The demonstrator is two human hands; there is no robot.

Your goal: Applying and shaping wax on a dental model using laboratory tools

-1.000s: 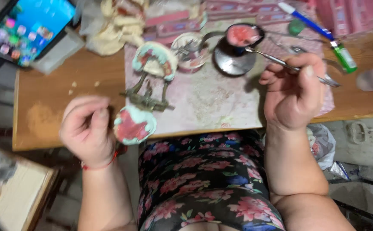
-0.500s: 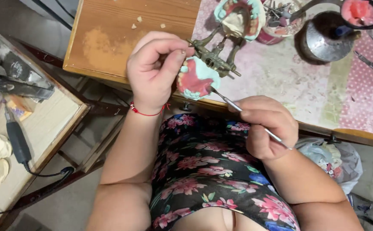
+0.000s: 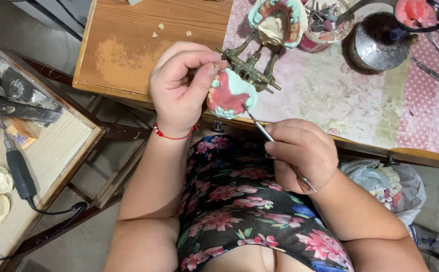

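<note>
Left hand (image 3: 181, 90): we saw it pinching the pink wax denture base with teal teeth rim (image 3: 230, 94), thumb and fingers curled on its edge.
Denture base: held at the near edge of the wooden surface (image 3: 128, 50), just in front of the brass hinged articulator (image 3: 249, 68).
Right hand (image 3: 302, 153): we saw it closed around a thin metal carving tool (image 3: 259, 126), tip touching the pink wax.
Further back: second teal-and-pink denture model (image 3: 275, 17), round metal pot (image 3: 378, 43).
</note>
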